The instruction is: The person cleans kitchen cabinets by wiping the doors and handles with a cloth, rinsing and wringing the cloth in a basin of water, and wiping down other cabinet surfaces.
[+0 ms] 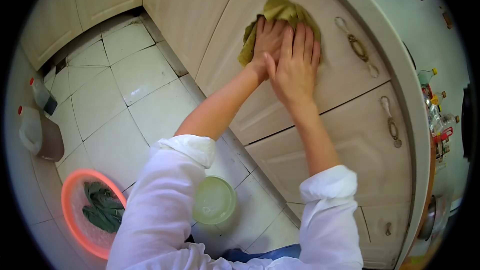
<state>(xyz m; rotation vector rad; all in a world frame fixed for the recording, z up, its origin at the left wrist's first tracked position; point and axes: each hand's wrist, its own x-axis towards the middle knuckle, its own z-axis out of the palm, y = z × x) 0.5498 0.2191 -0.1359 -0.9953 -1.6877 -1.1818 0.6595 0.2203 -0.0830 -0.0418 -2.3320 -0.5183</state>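
Observation:
An olive-yellow cleaning cloth (280, 7) is bunched against a pale wooden cabinet door (240, 90). My left hand (270, 42) holds the cloth to the door, fingers stretched over it. Beside it and partly overlapping, my right hand (296, 67) presses on the cloth too, its fingers long and close together and its thumb near the left wrist. Folds of cloth stick out above and to the left of the fingers. To the right of the cloth is an ornate metal handle (357, 47).
On the tiled floor (145, 85) stand a green basin (214, 200) and a pink-rimmed basin (70, 205) with dark green cloth (102, 212) in it. Jugs (42, 132) stand at the left wall. Bottles (435, 115) line the countertop (400, 70) at right.

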